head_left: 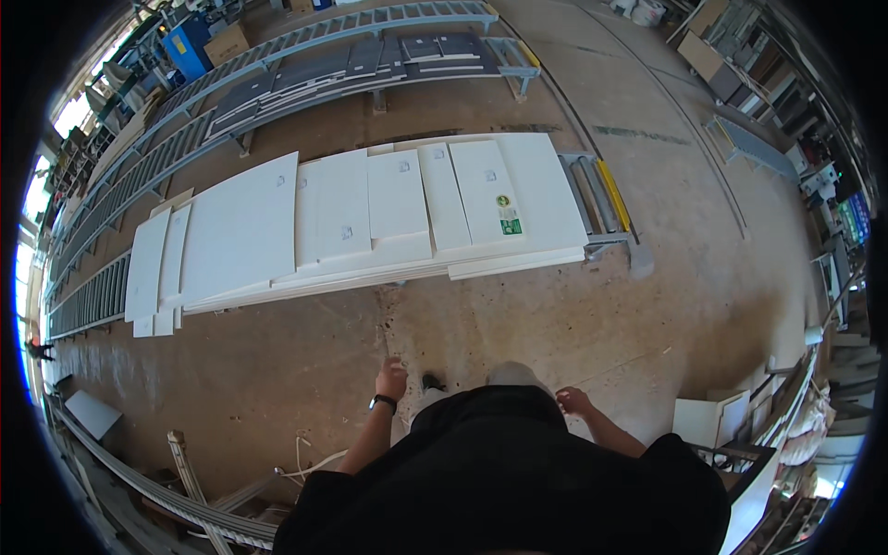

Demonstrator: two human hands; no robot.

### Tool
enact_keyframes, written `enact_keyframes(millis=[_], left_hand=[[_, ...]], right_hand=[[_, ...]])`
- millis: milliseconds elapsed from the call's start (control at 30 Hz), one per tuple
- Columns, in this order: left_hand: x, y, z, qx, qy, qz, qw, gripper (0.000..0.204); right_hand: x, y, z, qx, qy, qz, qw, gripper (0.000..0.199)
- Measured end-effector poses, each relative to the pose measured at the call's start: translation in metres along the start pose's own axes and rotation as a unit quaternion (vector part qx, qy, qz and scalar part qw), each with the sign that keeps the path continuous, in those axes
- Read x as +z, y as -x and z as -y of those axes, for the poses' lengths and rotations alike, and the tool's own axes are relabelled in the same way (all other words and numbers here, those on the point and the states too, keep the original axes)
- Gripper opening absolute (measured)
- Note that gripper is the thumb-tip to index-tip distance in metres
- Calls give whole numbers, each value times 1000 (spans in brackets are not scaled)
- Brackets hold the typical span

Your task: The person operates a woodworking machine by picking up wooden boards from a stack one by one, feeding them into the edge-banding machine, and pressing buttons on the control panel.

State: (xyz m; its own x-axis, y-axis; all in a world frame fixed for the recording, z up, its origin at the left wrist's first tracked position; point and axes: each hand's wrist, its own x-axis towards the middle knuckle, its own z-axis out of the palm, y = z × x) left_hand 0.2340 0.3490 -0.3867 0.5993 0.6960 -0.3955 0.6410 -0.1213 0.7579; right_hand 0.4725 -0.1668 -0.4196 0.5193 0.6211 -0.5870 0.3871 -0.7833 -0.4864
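Black shirt (pixel 499 472), pale trousers (pixel 516 374) and dark wristband (pixel 383 401) are worn.

Looks like a factory floor or a big workshop to me, one that deals in flat panels. Dead giveaway is the conveyors (pixel 90 298), proper metal roller ones set in rows from the left over to the far side. The nearest has white panels (pixel 335 203) piled up and overlapping along most of it, and there are dark panels (pixel 365 61) spread on one farther back. The floor (pixel 647 314) is bare, brownish and stained, and more boards (pixel 708 63) are stored at the far right.
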Motion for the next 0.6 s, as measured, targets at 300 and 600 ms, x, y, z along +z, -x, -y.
enact_keyframes(millis=[300, 600], left_hand=[[59, -107, -115, -64, 93, 18, 993, 42], [143, -216, -175, -135, -53, -60, 988, 60]], right_hand=[[-138, -155, 33, -105, 219, 42, 969, 16], [-298, -396, 77, 123, -99, 2, 987, 47]])
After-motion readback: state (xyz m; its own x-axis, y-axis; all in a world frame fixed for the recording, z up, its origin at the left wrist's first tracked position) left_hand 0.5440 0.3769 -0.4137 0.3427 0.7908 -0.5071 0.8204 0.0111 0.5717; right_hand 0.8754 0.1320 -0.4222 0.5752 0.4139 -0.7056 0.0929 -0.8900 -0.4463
